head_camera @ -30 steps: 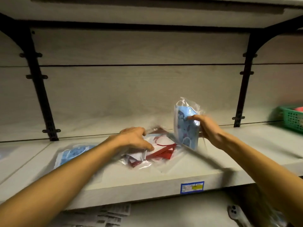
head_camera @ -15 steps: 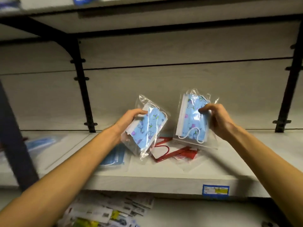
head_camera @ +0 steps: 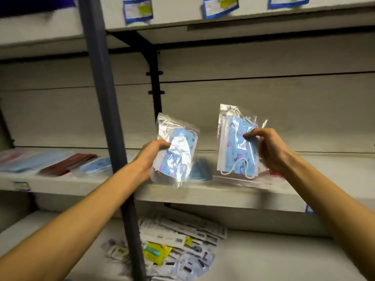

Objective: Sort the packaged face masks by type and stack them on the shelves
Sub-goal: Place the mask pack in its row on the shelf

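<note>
Above middle shelf [head_camera: 203, 192]: left hand [head_camera: 151, 154] pinches printed blue mask pack [head_camera: 176, 151], right hand [head_camera: 269, 151] pinches matching pack [head_camera: 237, 145]. Both upright, long axis vertical. Sorted stacks [head_camera: 67, 163] lie far left, past post [head_camera: 109, 126]; left hand nearer.

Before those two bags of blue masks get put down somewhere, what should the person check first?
1. Left hand has a firm hold on its patterned blue mask bag: ok.
2. Right hand pinches the other patterned bag securely: ok.
3. Both bags hold the same type: ok, both blue with prints.
4. A matching pile exists: cannot tell; the light blue packs left of the post are blurred.
5. Dark red packs kept separate: ok.
</note>
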